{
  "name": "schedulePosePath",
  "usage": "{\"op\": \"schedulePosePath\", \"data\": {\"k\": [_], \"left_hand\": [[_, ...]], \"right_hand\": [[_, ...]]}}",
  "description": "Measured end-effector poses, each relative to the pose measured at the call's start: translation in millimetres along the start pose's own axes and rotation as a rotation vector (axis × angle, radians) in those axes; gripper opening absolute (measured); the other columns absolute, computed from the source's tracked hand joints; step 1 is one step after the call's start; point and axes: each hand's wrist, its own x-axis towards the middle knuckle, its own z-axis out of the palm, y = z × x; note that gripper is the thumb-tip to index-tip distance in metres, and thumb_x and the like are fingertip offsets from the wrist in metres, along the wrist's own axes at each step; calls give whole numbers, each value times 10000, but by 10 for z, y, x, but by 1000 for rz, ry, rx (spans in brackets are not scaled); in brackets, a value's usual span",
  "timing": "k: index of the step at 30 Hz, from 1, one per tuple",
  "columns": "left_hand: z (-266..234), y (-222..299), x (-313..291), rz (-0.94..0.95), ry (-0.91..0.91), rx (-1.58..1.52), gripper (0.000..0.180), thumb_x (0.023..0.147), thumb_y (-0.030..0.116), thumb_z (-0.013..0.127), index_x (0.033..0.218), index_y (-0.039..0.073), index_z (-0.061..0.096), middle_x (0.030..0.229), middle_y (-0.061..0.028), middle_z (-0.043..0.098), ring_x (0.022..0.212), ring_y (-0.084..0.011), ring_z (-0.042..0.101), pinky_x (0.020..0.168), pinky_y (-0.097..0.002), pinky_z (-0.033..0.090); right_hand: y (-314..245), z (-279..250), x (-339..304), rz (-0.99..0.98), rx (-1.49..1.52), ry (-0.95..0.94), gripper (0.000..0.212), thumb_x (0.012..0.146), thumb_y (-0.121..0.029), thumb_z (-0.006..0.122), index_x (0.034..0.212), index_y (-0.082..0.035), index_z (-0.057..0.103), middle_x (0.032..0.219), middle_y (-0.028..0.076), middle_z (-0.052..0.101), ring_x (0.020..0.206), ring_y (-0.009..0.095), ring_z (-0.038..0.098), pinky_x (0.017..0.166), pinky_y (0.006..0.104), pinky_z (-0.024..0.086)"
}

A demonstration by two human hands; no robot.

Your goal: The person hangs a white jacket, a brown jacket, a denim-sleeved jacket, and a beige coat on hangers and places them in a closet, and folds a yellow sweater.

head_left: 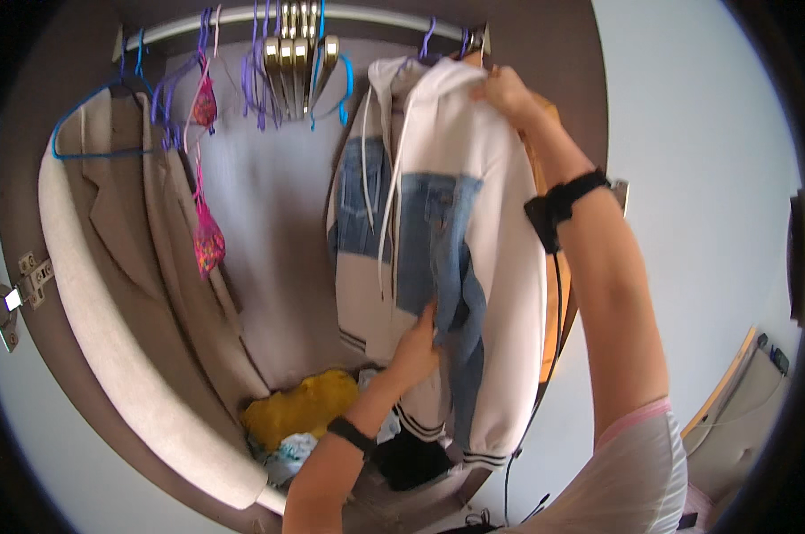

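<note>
A cream hooded jacket with blue denim panels, a drawstring and striped cuffs hangs from the rod on the right side of the wardrobe. At its shoulder, beside the hood, my right hand is raised and closed on the fabric; its fingertips are partly hidden. Lower down, my left hand is closed at the jacket's front, by the edge of the denim, thumb pointing up. Some of its fingers are out of sight. Behind the jacket, an orange-yellow garment shows along the right edge.
Blue and purple hangers and several clip hangers hang on the metal rod. A beige coat is at the left, near a pink patterned garment. Folded clothes, including a mustard piece, lie at the bottom.
</note>
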Motion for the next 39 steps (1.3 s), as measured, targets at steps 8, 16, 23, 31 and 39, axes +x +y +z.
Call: {"op": "schedulePosePath", "data": {"k": [8, 16, 23, 31, 39], "left_hand": [[607, -273, 130, 218, 23, 187, 641, 751, 21, 493, 1315, -2, 189, 1011, -289, 523, 955, -414, 504, 812, -411, 422], [615, -267, -22, 119, 73, 9, 643, 752, 120, 549, 1291, 29, 212, 1048, -269, 516, 963, -433, 494, 816, -432, 412], [635, -433, -437, -91, 34, -60, 564, 795, 198, 518, 1282, 67, 266, 1049, -253, 528, 932, -414, 521, 801, -423, 416], [699, -1336, -1545, -422, -282, -120, 545, 824, 250, 539, 1283, 56, 319, 1202, -174, 470, 1013, -304, 528, 817, -372, 438], [469, -1729, -2365, -603, -371, -233, 466, 851, 255, 526, 1249, 55, 387, 1137, -150, 528, 945, -243, 561, 773, -326, 454]], "right_hand": [[-299, -8, -534, 139, -257, 223, 357, 720, -171, 552, 1016, 28, 567, 1045, 237, 552, 1006, 327, 531, 862, 390, 407], [-589, 22, -910, -161, -436, 304, 574, 693, -285, 648, 1158, -67, 392, 1138, 208, 459, 1041, 364, 468, 847, 436, 402], [-650, 314, -1593, -478, -776, 307, 604, 689, -371, 638, 1212, -158, 424, 1289, 124, 344, 1223, 321, 272, 897, 572, 258], [-40, 884, -3503, -590, -833, -578, 550, 757, -488, 514, 1166, -121, 511, 1350, 124, 287, 1287, 392, 54, 926, 663, 112], [-98, 939, -4292, -602, -182, -466, 463, 622, -237, 650, 1045, -84, 541, 1188, 135, 469, 1131, 286, 419, 941, 515, 231]]}}
